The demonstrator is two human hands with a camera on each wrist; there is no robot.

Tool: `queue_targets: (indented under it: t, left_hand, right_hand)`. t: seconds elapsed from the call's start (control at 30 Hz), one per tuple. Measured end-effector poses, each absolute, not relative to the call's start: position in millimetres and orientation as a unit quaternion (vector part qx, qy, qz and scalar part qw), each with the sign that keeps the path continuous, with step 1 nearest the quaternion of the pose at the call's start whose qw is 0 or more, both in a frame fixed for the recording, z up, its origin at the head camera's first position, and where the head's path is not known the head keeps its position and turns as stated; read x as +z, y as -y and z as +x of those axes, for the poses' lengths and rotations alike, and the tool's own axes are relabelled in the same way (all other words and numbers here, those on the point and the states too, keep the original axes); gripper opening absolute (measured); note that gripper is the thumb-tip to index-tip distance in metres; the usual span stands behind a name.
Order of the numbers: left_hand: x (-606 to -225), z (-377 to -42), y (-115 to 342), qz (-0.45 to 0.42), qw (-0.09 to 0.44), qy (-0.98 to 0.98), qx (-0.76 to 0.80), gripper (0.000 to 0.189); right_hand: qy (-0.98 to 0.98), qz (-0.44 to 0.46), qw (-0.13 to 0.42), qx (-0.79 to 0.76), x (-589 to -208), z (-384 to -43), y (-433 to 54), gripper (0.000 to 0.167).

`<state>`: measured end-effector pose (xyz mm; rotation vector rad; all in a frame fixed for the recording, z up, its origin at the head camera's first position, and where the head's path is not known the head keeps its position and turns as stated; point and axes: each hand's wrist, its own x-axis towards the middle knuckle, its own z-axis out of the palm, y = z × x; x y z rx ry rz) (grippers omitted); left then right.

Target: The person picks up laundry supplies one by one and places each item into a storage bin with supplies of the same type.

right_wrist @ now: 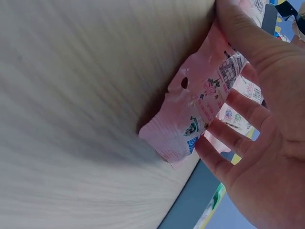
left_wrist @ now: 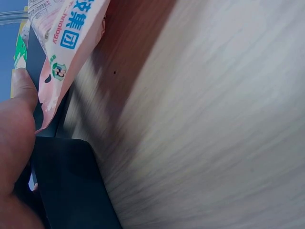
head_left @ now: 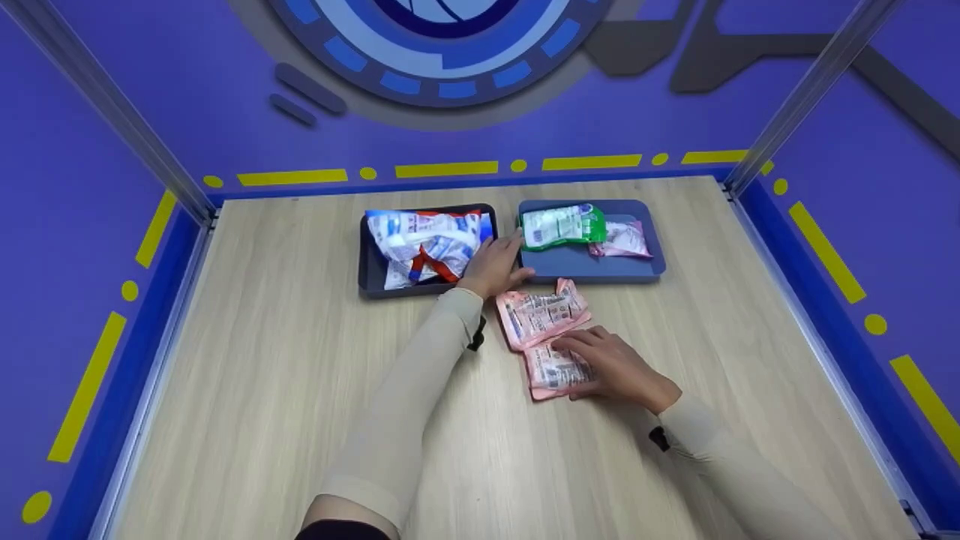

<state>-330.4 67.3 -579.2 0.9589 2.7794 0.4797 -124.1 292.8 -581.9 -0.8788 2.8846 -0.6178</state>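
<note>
My left hand [head_left: 492, 266] lies at the right edge of the dark tray [head_left: 375, 291], its thumb reaching across to the blue-grey tray [head_left: 589, 274]. The left wrist view shows the thumb [left_wrist: 24, 88] straight; the other fingers are out of sight there. My right hand [head_left: 619, 367] touches the nearer pink packet [head_left: 555, 369], fingers on its top and thumb at its near edge. Seen from the right wrist, the fingers [right_wrist: 243, 107] are spread and fairly straight against the packet. The farther pink packet [head_left: 536, 311] lies just beyond it, between both hands.
White, blue and red packets [head_left: 420, 236] are heaped in the dark tray. A green-and-white packet [head_left: 562, 225] and a pink-and-white packet [head_left: 624, 240] lie in the blue-grey tray. Purple walls [head_left: 300, 150] bound the wooden table [head_left: 277, 337] at the back and both sides.
</note>
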Motion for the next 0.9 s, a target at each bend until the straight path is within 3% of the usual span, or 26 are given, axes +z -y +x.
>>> queue_targets:
  t: [0.9]
  left_hand:
    - [-579.6,-331.7,-67.6,0.319,0.09,-0.931,0.156,0.088]
  right_hand:
    - [-0.941,-0.269,0.051,-0.196,-581.0,-124.4,-292.1,0.086]
